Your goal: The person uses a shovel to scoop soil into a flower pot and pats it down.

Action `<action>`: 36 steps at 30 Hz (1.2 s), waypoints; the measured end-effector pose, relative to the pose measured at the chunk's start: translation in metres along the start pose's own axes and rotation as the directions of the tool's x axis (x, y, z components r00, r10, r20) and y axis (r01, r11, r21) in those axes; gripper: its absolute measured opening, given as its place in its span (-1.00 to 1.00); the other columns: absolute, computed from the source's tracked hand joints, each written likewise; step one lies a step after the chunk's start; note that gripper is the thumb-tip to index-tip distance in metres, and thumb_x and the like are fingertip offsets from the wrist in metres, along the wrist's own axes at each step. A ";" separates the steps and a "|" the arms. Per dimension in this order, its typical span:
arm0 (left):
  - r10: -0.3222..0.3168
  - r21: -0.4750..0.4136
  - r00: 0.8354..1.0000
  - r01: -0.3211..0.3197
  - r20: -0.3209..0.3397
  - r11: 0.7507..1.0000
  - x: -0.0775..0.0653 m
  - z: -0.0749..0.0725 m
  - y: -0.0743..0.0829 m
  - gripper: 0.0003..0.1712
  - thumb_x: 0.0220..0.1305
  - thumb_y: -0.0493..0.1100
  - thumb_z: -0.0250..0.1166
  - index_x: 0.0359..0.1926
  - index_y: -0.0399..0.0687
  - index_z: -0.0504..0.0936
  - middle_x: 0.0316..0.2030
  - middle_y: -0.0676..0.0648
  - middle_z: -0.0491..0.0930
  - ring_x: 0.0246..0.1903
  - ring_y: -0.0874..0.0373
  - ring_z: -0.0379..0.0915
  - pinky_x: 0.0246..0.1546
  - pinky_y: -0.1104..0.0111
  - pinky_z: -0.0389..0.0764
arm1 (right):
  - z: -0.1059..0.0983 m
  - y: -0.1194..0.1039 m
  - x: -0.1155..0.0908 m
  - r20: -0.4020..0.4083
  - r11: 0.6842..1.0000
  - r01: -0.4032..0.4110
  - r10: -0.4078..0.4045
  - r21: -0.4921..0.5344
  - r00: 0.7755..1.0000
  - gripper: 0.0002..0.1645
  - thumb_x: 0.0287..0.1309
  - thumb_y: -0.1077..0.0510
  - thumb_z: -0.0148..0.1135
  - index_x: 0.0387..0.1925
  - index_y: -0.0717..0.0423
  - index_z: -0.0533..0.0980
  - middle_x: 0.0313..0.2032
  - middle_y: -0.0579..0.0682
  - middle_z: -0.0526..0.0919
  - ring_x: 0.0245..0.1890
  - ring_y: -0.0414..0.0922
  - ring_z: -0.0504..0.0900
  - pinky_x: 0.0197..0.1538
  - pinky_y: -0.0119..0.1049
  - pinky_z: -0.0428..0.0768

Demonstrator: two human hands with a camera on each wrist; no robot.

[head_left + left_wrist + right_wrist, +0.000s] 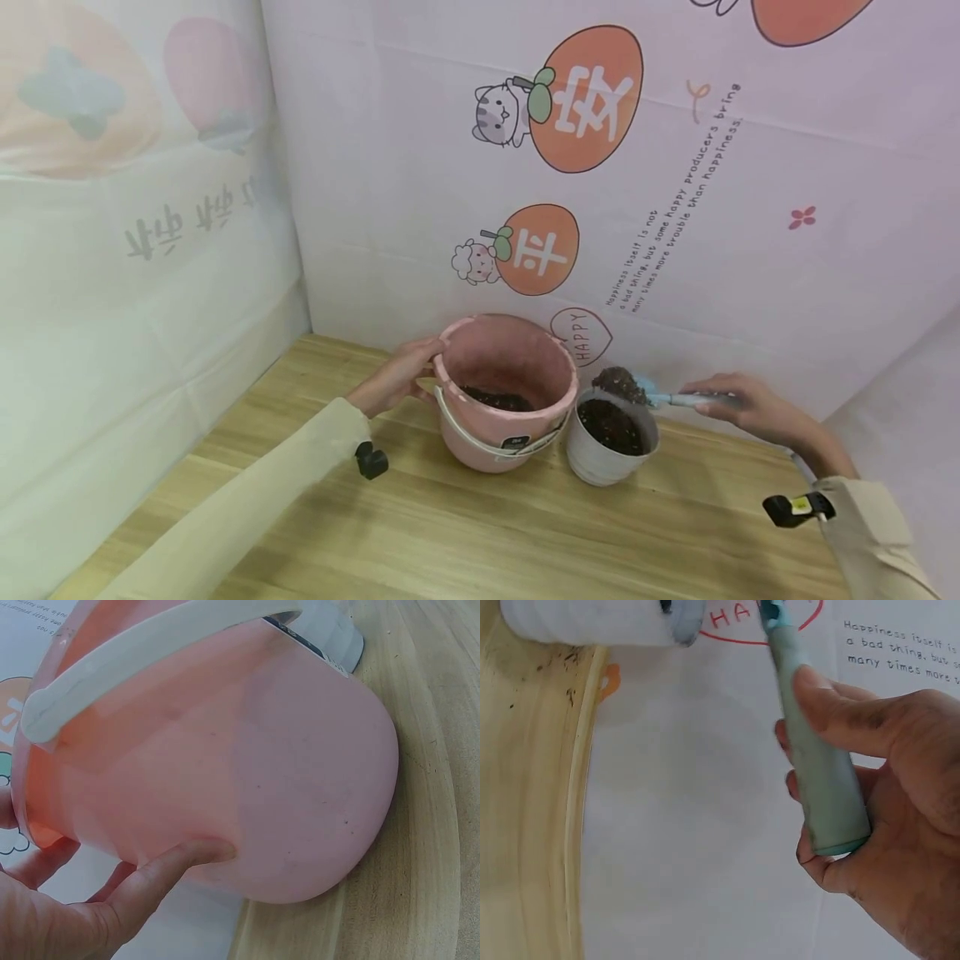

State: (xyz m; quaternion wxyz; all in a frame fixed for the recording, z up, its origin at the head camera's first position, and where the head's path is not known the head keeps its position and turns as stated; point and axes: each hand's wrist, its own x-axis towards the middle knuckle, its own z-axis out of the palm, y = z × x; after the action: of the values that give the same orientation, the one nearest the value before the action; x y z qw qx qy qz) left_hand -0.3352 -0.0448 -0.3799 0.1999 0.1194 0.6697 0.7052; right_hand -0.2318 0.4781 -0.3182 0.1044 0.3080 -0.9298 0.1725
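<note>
My left hand (402, 374) holds the pink bucket (480, 454) at its left rim. In the left wrist view one finger (202, 851) lies against the bucket's outer wall. Dark soil (498, 399) covers the bottom of the bucket, and its white handle (150, 656) hangs down at the front. My right hand (738, 404) grips a hand trowel (675, 400) by its pale green handle (821, 765). A heap of soil (618, 383) sits on the trowel's blade, above the back rim of a white pot (596, 458). Soil also lies inside this pot, right beside the bucket.
Bucket and pot stand on a wooden table (480, 533) near its back edge. Right behind them rises a white printed sheet (420, 167), and another sheet (187, 333) borders the left side. Some crumbs of soil (570, 696) lie on the wood beside the pot.
</note>
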 end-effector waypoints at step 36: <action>-0.016 0.002 1.000 0.016 -0.015 1.000 0.001 0.001 0.001 -0.35 0.58 0.01 0.01 0.56 -0.14 0.31 0.40 -0.39 0.37 0.41 -0.36 0.32 -0.12 -0.05 0.83 | -0.011 -0.065 0.021 -0.085 0.755 -0.007 -0.064 -0.656 0.994 -0.61 -0.12 0.37 0.58 -0.18 0.03 0.77 -0.42 -0.05 0.44 -0.36 -0.02 0.24 -0.32 -0.01 0.24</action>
State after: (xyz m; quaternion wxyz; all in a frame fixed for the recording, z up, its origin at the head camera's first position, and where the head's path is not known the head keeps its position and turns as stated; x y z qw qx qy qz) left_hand -0.3355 -0.0437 -0.3793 0.2005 0.1088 0.6728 0.7037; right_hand -0.2083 0.4225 -0.2847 0.2556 0.2569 -0.9199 -0.1500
